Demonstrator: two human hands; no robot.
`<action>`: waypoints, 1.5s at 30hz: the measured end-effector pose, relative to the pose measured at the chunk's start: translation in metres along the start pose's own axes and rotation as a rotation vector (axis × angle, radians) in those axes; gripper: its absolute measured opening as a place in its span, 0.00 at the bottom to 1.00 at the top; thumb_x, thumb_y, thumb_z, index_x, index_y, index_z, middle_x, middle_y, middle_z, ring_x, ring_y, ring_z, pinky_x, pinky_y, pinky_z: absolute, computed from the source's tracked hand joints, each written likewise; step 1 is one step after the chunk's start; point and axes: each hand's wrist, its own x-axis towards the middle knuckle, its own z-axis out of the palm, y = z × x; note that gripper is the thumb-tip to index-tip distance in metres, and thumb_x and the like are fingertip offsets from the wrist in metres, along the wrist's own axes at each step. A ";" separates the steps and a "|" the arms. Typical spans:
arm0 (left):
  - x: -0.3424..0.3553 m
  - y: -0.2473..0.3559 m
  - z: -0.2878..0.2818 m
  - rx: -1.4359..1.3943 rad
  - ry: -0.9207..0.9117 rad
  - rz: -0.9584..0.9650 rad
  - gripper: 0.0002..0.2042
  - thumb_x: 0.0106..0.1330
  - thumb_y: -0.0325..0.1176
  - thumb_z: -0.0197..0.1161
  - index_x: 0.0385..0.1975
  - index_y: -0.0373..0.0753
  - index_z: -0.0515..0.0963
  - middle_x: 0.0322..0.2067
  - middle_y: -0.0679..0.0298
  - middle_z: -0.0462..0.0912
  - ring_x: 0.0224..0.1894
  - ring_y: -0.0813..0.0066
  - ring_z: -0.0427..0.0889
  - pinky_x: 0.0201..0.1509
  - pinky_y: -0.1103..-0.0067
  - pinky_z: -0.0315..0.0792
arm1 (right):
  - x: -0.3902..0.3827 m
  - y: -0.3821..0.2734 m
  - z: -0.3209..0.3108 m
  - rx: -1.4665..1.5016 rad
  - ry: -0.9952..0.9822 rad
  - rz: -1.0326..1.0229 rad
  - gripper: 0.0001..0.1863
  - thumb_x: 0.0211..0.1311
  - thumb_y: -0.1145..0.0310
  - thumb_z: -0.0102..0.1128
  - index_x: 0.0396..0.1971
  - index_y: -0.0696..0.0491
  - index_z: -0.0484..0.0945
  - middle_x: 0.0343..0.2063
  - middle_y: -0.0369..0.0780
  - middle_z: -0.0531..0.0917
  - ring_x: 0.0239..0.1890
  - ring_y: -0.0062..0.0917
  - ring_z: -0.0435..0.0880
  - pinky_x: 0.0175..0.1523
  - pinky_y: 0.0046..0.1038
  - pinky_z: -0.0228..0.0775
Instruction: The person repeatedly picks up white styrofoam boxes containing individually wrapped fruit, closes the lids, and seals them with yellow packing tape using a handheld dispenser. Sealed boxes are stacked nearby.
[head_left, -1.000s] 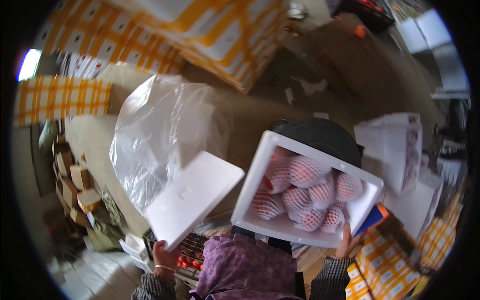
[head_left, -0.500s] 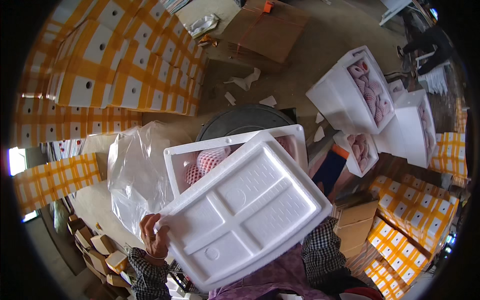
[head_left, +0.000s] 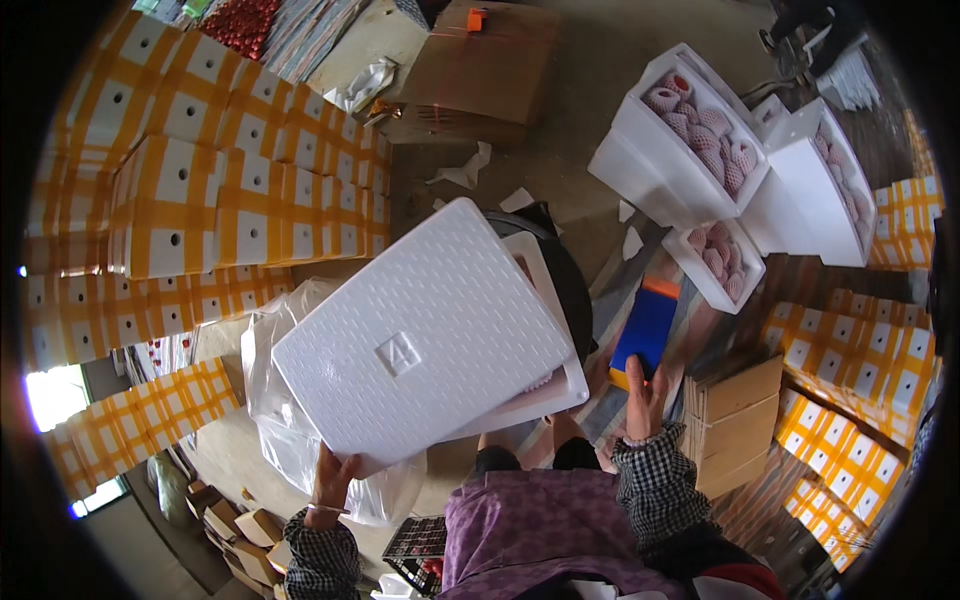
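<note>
My left hand point(head_left: 335, 478) pinches the near corner of a white foam lid point(head_left: 440, 310), textured side up. Turned askew, the lid covers most of a white foam box point(head_left: 562, 392). Only the box's right and near rim shows, with a bit of foam netting inside. Whether lid and rim touch, I cannot tell. To the right of the box, my right hand point(head_left: 645, 405) is closed on the near end of a long blue object with orange ends point(head_left: 646, 325). A clear plastic bag point(head_left: 275, 400) hangs along the box's left side.
Taped foam boxes point(head_left: 250, 200) are stacked at the left, more point(head_left: 850, 360) at the right. Open foam boxes point(head_left: 690, 195) with netted fruit stand at the far right. Folded cardboard point(head_left: 735, 420) is near my right arm; a black crate point(head_left: 415, 550) lies below. A brown carton point(head_left: 480, 70) sits behind.
The lid has turned over, from ribbed underside to textured top, and shifted left over the box. My right hand, hidden before, now shows with the blue object. My view has shifted.
</note>
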 end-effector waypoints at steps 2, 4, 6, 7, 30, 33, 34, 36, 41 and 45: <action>0.010 -0.010 -0.007 0.009 -0.068 -0.065 0.31 0.56 0.32 0.59 0.57 0.35 0.52 0.51 0.60 0.64 0.53 0.69 0.63 0.57 0.72 0.58 | 0.001 0.004 -0.002 -0.077 0.008 0.007 0.25 0.60 0.56 0.49 0.49 0.60 0.63 0.39 0.45 0.73 0.36 0.29 0.74 0.38 0.27 0.69; 0.011 -0.021 -0.020 0.046 -0.162 -0.108 0.30 0.56 0.29 0.57 0.57 0.35 0.51 0.51 0.60 0.65 0.53 0.69 0.63 0.58 0.72 0.57 | 0.002 -0.007 0.003 -0.010 -0.048 -0.044 0.25 0.60 0.56 0.49 0.49 0.61 0.63 0.38 0.46 0.73 0.35 0.29 0.75 0.37 0.26 0.71; 0.019 -0.020 -0.025 0.086 -0.161 -0.202 0.29 0.56 0.26 0.55 0.57 0.36 0.51 0.49 0.61 0.66 0.52 0.71 0.64 0.55 0.73 0.61 | 0.006 -0.007 0.004 -0.062 -0.079 -0.099 0.25 0.60 0.57 0.49 0.49 0.61 0.62 0.37 0.47 0.73 0.34 0.29 0.77 0.35 0.25 0.73; 0.022 -0.020 -0.028 0.106 -0.159 -0.248 0.29 0.56 0.24 0.54 0.57 0.36 0.51 0.49 0.61 0.67 0.51 0.71 0.65 0.53 0.74 0.63 | 0.007 -0.010 0.005 -0.054 -0.108 -0.132 0.25 0.60 0.58 0.50 0.49 0.62 0.61 0.36 0.46 0.73 0.33 0.29 0.76 0.33 0.26 0.72; 0.046 0.004 -0.008 0.893 -0.034 -0.062 0.19 0.55 0.29 0.55 0.42 0.25 0.59 0.34 0.45 0.68 0.33 0.56 0.74 0.34 0.73 0.73 | 0.008 -0.044 0.073 -0.418 0.209 -0.556 0.14 0.57 0.64 0.52 0.33 0.61 0.67 0.19 0.41 0.73 0.21 0.31 0.75 0.33 0.32 0.64; 0.051 0.006 -0.007 0.870 0.002 0.068 0.13 0.58 0.33 0.52 0.35 0.29 0.65 0.33 0.48 0.69 0.30 0.59 0.72 0.30 0.71 0.70 | 0.009 -0.044 0.075 -0.462 0.251 -0.594 0.14 0.57 0.64 0.52 0.33 0.61 0.66 0.20 0.42 0.73 0.23 0.32 0.74 0.34 0.33 0.64; 0.053 0.006 -0.008 0.831 -0.003 0.093 0.11 0.59 0.35 0.51 0.32 0.31 0.67 0.33 0.49 0.69 0.29 0.61 0.72 0.28 0.71 0.68 | 0.010 -0.044 0.075 -0.473 0.263 -0.603 0.14 0.57 0.64 0.52 0.34 0.61 0.66 0.21 0.43 0.73 0.24 0.33 0.74 0.34 0.33 0.64; 0.055 -0.005 -0.013 0.806 0.077 -0.067 0.13 0.61 0.38 0.49 0.32 0.30 0.66 0.29 0.52 0.70 0.25 0.63 0.70 0.27 0.70 0.65 | 0.012 -0.044 0.075 -0.447 0.265 -0.594 0.16 0.57 0.65 0.52 0.37 0.63 0.66 0.25 0.46 0.73 0.27 0.37 0.73 0.32 0.35 0.64; 0.055 -0.021 0.007 0.525 0.248 -0.077 0.16 0.63 0.42 0.47 0.34 0.31 0.65 0.24 0.62 0.70 0.27 0.76 0.65 0.30 0.74 0.63 | 0.013 -0.047 0.075 -0.586 0.238 -0.539 0.14 0.56 0.65 0.53 0.33 0.61 0.67 0.23 0.44 0.75 0.25 0.34 0.75 0.35 0.34 0.64; 0.056 -0.065 0.023 0.158 0.544 0.002 0.21 0.63 0.42 0.48 0.48 0.31 0.60 0.27 0.67 0.65 0.29 0.79 0.62 0.33 0.78 0.62 | 0.020 -0.049 0.076 -0.699 0.171 -0.550 0.13 0.55 0.65 0.54 0.32 0.60 0.68 0.24 0.44 0.77 0.26 0.33 0.76 0.36 0.33 0.65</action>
